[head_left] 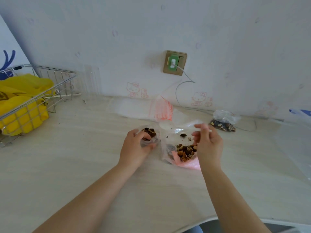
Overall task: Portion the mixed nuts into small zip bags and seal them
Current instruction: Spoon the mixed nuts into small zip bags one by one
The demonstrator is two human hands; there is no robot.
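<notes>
At the centre of the frame we hold a small zip bag (149,137) in our left hand (136,148), fingers curled round its clear, crinkled plastic; brown and dark nuts fill it to the mouth. Just to its right on the counter (84,165) lies the big bag (178,148), a loose clear sack with a pink patch at its lower edge, holding a heap of mixed nuts (186,151) and a few stray pieces higher up inside. Our right hand (207,143) is over that bag's right side, and its fingers grip the handle of a pale plastic spoon (168,125) whose bowl points left above the bag.

Right of centre, near the wall, a filled bag (223,122) of nuts sits on the counter, its top bunched. Behind the big bag, a stack of empty zip bags (161,108) with red strips lies on a clear sheet. At the left edge stands a wire basket (55,78) holding a yellow plastic bag (21,101). On the wall above centre is a brass-coloured socket (175,63) with a green plug and a thin white cable (181,88) curving down to the counter. The counter is pale with a faint grain and dotted with dark crumbs.
</notes>
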